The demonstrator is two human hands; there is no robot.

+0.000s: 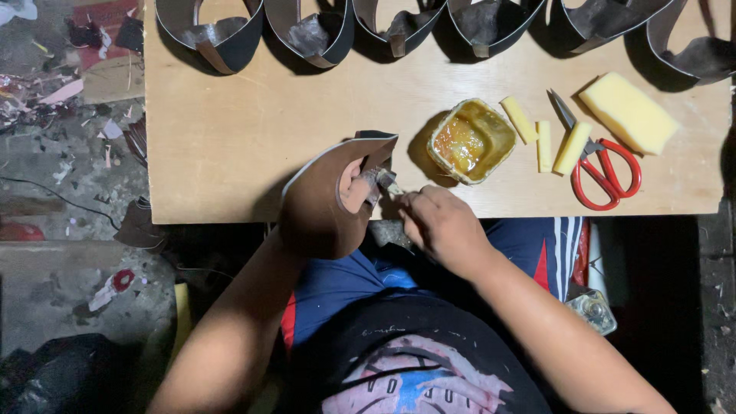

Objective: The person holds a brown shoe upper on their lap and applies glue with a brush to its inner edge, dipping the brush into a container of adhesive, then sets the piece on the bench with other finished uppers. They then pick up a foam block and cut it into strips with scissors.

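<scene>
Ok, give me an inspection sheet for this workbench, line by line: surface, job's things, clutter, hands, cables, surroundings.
Surface: pale plywood board, bare in the middle.
Job's things: curved brown leather shoe upper; small glue-smeared applicator; square yellow tub of amber glue.
Clutter: red-handled scissors, large yellow sponge block, three cut yellow sponge strips, row of dark curved uppers along the far edge.
Hands: left hand is inside the upper, only fingers showing; right hand pinches the applicator.
Cables: thin dark cord on the floor.
Surroundings: grey concrete floor littered with scraps.
</scene>
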